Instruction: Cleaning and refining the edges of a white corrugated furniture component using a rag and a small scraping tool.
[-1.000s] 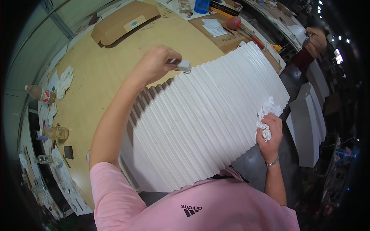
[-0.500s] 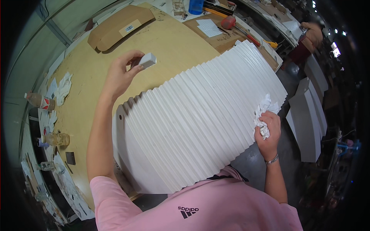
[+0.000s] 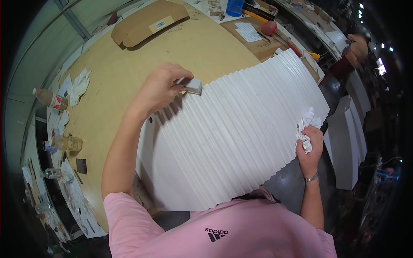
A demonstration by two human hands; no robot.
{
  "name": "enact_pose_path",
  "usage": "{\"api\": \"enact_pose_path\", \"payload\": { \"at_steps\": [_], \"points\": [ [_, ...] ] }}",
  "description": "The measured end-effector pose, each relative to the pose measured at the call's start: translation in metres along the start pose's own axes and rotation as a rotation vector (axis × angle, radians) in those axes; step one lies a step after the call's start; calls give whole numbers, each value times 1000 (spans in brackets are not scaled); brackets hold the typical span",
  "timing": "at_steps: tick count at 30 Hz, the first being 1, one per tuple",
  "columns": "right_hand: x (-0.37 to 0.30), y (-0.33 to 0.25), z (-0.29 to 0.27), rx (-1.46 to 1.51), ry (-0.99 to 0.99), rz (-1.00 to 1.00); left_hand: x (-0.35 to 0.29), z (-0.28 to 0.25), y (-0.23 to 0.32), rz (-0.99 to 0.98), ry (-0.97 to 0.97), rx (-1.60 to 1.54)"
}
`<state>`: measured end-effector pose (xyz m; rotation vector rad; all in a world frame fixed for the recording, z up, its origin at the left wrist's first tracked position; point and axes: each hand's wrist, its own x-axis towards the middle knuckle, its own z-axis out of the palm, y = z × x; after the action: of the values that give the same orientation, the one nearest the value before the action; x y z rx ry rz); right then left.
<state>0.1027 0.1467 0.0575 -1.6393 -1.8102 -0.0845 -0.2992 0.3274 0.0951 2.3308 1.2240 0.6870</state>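
A large white ridged panel [image 3: 232, 133] lies at a slant across the near edge of the worktable. Its left part is smooth, with a small dark hole near the far corner. My left hand [image 3: 165, 88] pinches a small grey-white block [image 3: 193, 85] at the panel's far edge, over the ends of the ridges; whether the block touches them I cannot tell. At the panel's right side my right hand [image 3: 310, 146] is closed round a crumpled white cloth [image 3: 306, 129], which rests against the ridges. A metal band circles the right wrist.
A cardboard piece [image 3: 146, 26] lies on the yellowish tabletop [image 3: 116, 99]. Bottles [image 3: 69, 142], gloves and scraps line its left side. A red-headed mallet [image 3: 269, 28] lies at the far right. Grey-white panels [image 3: 344, 142] stand right, beyond the floor gap. Another person [image 3: 355, 49] is behind.
My left hand has brought the block from above the tabletop rightward and nearer, to the panel's far edge. My right hand keeps its place on the panel with the cloth. The whole view has shifted slightly.
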Motion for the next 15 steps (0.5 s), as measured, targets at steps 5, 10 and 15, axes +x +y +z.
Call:
{"api": "enact_pose_path", "payload": {
  "at_steps": [5,10,15],
  "points": [
    [-1,-1,3,5,15,-9,0,-4,-15,-110,52,38],
    [-1,-2,4,4,39,-7,-4,-8,-19,-91,-20,-55],
    [-2,-2,6,18,42,16,-18,-18,-26,-201,52,-179]
  ]
}}
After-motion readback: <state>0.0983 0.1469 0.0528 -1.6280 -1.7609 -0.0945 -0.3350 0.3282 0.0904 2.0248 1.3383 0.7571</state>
